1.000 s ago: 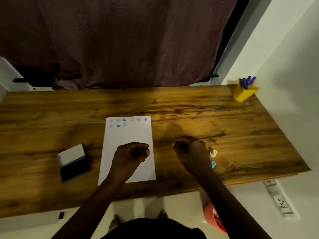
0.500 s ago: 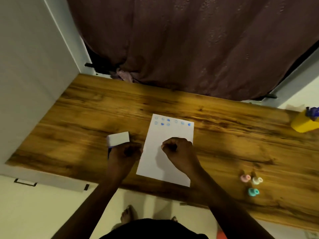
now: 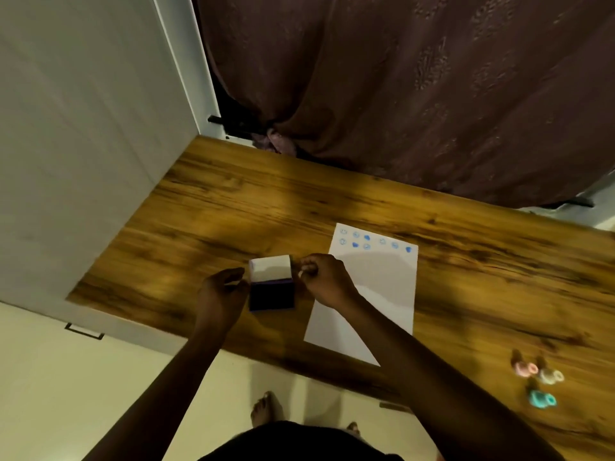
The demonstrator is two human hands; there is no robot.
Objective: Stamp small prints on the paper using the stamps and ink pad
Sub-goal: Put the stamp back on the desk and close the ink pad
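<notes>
The ink pad (image 3: 271,296) lies open on the wooden desk (image 3: 233,207), its dark pad facing up and its white lid (image 3: 271,267) tipped back. My left hand (image 3: 221,292) curls against the pad's left edge and grips it. My right hand (image 3: 324,279) is just right of the lid, fingers pinched on a small pale stamp (image 3: 301,273) that is mostly hidden. The white paper (image 3: 376,281) lies to the right under my right wrist, with several blue prints (image 3: 361,241) along its top.
A pink stamp (image 3: 524,368), a white stamp (image 3: 550,376) and a teal stamp (image 3: 540,399) lie near the desk's front right. A white cabinet wall (image 3: 83,144) bounds the desk's left side. A dark curtain (image 3: 399,94) hangs behind it.
The view has swung left. My right hand has left the paper and moved left to the ink pad's lid. My left hand has gone from over the paper to the pad's left edge.
</notes>
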